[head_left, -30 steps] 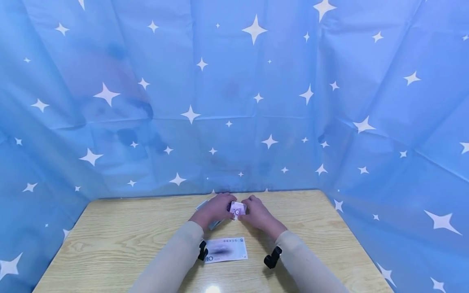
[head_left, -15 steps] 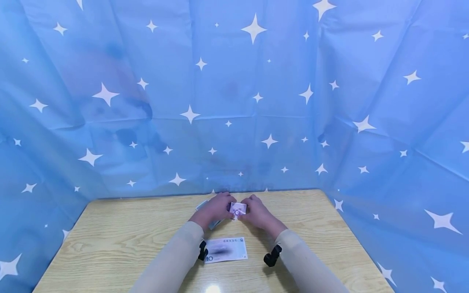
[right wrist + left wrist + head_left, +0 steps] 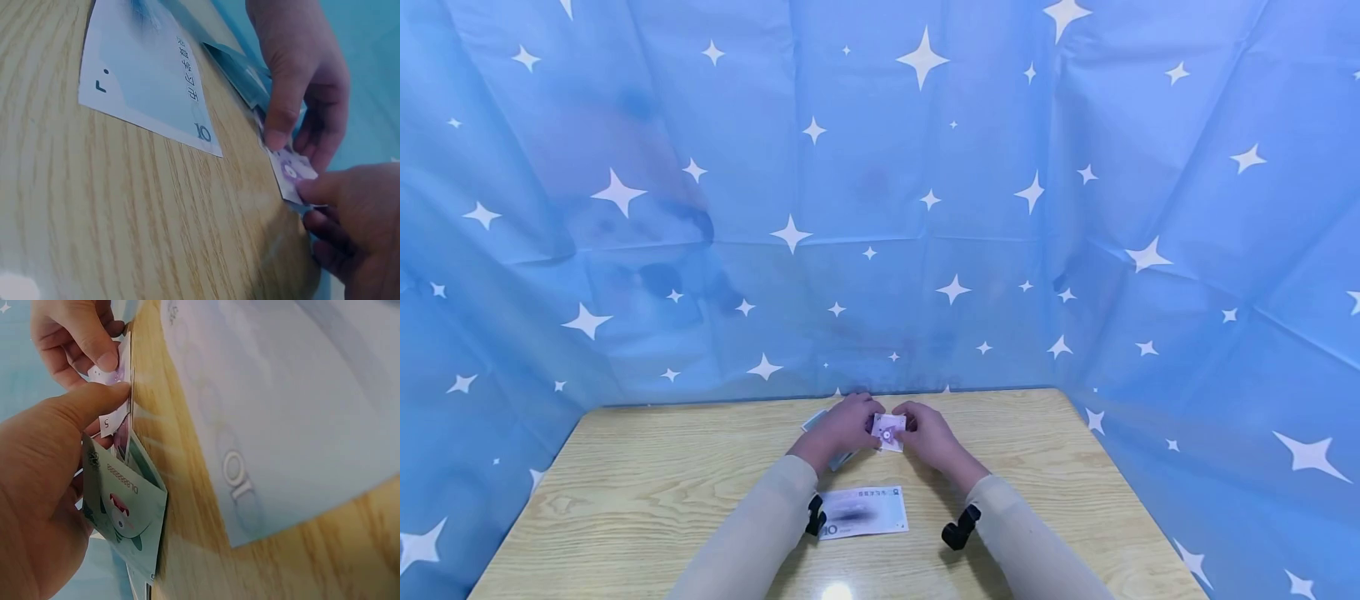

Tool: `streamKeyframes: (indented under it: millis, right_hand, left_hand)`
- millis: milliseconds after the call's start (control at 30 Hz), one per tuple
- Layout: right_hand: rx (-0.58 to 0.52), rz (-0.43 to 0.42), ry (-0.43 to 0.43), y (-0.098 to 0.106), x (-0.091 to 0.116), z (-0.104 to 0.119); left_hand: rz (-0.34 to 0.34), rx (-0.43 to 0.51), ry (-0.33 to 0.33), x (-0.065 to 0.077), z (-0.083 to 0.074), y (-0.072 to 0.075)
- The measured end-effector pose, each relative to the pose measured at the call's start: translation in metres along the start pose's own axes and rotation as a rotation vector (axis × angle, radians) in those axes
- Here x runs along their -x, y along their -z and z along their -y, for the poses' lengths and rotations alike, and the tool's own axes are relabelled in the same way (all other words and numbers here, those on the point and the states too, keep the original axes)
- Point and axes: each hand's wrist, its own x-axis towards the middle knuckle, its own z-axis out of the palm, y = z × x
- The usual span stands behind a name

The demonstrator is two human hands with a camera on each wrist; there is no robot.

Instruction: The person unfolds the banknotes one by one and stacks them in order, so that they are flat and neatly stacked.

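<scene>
Near the table's far edge, a small purple banknote (image 3: 889, 430) lies between both hands, its face partly under the fingers. My left hand (image 3: 847, 422) pinches its left end, thumb on top in the left wrist view. At the other end my right hand (image 3: 928, 433) holds it between thumb and curled fingers. A "5" shows on a white corner by the left thumb. Beneath and beside the left hand, a green banknote (image 3: 128, 512) with a cartoon figure leans half raised, with other notes behind it. How many notes the fingers hold is hidden.
A larger pale blue-purple note (image 3: 865, 510) marked 10 lies flat on the wooden table (image 3: 655, 492), nearer the body between the forearms. A blue curtain (image 3: 880, 250) with white stars hangs behind the table's far edge.
The right thumb and fingers have shifted slightly on the purple banknote's right side, uncovering more of its face. The left hand and the 10 note stay in place.
</scene>
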Motion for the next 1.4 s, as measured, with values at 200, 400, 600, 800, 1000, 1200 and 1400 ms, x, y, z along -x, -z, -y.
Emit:
streamKeyframes:
  millis: [200,400,600,800,1000,1200,1400]
  right_hand:
    - [-0.066,-0.040,-0.017,-0.002,0.001,-0.004]
    - [-0.213,-0.059,-0.014,0.005,0.004,-0.001]
    - [-0.271,-0.092,0.001,0.017,0.010,0.010]
    - [-0.303,-0.092,0.031,0.025,0.017,0.022]
    - [-0.348,-0.072,0.048,0.028,0.025,0.030]
    - [-0.383,-0.042,0.049,0.029,0.033,0.038]
    - [-0.372,-0.031,0.064,0.028,0.037,0.044]
  left_hand:
    - [-0.005,-0.003,-0.015,0.001,0.000,0.002]
    - [-0.036,0.071,-0.024,0.001,0.000,0.010]
    - [-0.090,0.257,-0.054,0.003,-0.002,0.019]
    - [-0.147,0.536,-0.103,0.013,-0.003,0.021]
    - [-0.163,0.682,-0.106,0.030,-0.004,0.018]
    - [-0.150,0.797,-0.065,0.050,-0.008,0.014]
    - [-0.163,0.881,-0.072,0.065,-0.011,0.008]
